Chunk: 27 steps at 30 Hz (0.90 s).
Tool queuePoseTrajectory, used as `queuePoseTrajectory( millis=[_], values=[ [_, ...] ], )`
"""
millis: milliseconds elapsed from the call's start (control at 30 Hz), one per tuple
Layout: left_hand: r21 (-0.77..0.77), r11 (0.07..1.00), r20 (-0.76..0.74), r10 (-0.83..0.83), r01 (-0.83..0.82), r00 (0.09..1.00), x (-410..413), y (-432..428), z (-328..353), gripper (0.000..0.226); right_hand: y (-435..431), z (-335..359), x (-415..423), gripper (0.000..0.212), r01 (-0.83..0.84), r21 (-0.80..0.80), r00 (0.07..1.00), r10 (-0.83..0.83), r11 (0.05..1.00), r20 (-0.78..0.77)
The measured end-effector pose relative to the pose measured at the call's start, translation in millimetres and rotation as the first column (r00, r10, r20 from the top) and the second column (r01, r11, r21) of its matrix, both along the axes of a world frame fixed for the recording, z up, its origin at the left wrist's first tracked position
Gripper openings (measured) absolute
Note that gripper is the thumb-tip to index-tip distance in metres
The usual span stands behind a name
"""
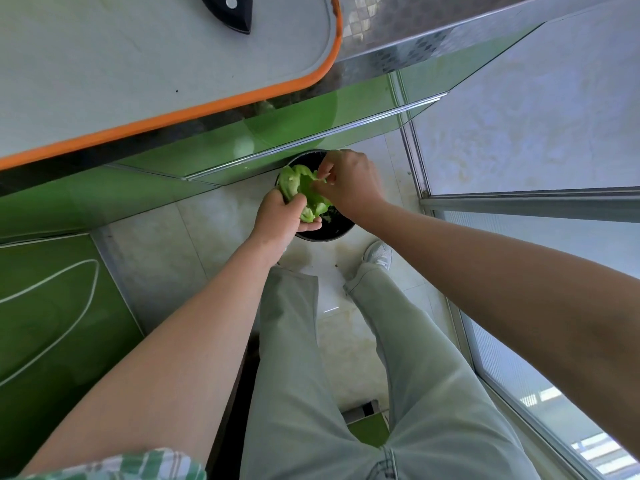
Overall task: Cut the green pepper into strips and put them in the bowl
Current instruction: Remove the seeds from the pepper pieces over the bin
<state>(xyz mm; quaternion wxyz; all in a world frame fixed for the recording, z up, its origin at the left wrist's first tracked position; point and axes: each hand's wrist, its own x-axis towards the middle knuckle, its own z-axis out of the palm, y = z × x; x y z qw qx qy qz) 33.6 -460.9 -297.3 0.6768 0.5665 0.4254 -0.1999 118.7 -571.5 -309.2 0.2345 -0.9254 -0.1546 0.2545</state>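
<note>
Left hand [278, 218] cupped under green pepper [302, 186]

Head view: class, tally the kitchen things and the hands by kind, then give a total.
hands: 2, the left hand and the right hand, both on the pepper
green pepper: 1
cutting board: 1
knife: 1, only its black handle shows
dark round container: 1
Total: 6

Glossy green cabinet fronts [52, 323] fill the left of the frame beneath a patterned metal countertop [398, 26] at the top, pale cream floor tiles [214, 223] run through the centre, and daylit frosted glass panels [536, 116] in grey frames line the right.
</note>
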Motion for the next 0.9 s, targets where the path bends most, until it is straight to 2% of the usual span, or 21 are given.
queuePoseTrajectory(
  millis=[133, 233, 467, 567, 633, 700, 733, 767, 833, 900],
  values=[
    [0.098, 0.991, 0.023, -0.091, 0.089, 0.996, -1.6, -4.2, -4.3, 0.021, 7.6, -1.8, 3.6, 0.011, 0.059, -0.165, 0.996, -0.070, 0.984, -0.059],
    [0.175, 0.974, 0.025, -0.151, 0.145, 0.988, -0.8, -5.3, -4.1, 0.021, 9.9, -3.7, 3.4, 0.014, 0.109, -0.215, 0.988, -0.129, 0.971, -0.082],
    [0.174, 0.963, 0.042, -0.217, 0.207, 0.975, -3.7, -0.4, 3.9, 0.017, 5.7, -1.9, 0.0, 0.023, 0.166, -0.158, 0.968, -0.192, 0.973, -0.162],
    [0.059, 0.984, 0.065, -0.173, 0.169, 0.983, -6.4, 0.4, 4.8, 0.019, 2.8, -0.1, -0.6, 0.023, 0.211, -0.137, 0.950, -0.236, 0.968, -0.206],
    [-0.002, 0.989, 0.058, -0.146, 0.146, 0.988, -6.8, 0.6, 5.1, 0.018, -1.3, 2.5, -0.1, 0.022, 0.283, -0.102, 0.923, -0.299, 0.954, -0.243],
    [0.006, 0.992, 0.020, -0.127, 0.127, 0.992, -5.8, 1.2, 4.3, 0.019, -6.6, 7.3, 1.9, 0.026, 0.366, -0.057, 0.894, -0.368, 0.929, -0.256],
    [0.019, 0.993, -0.003, -0.113, 0.113, 0.994, -5.8, 2.0, 3.6, 0.021, -10.0, 9.4, 3.3, 0.021, 0.411, -0.001, 0.869, -0.392, 0.912, -0.302],
    [0.028, 0.994, -0.019, -0.105, 0.106, 0.994, -5.8, 3.0, 3.9, 0.022, -13.3, 12.4, 4.4, 0.014, 0.439, 0.063, 0.836, -0.383, 0.896, -0.393],
    [0.026, 0.991, -0.023, -0.128, 0.129, 0.991, -6.1, 5.8, 3.5, 0.025, -17.0, 20.3, 4.3, 0.029, 0.379, 0.155, 0.780, -0.225, 0.912, -0.584],
    [0.003, 0.987, -0.003, -0.159, 0.159, 0.987, -6.3, 7.0, 6.1, 0.026, -18.7, 22.8, 3.3, 0.034, 0.224, 0.164, 0.783, -0.077, 0.961, -0.617]
  ],
)
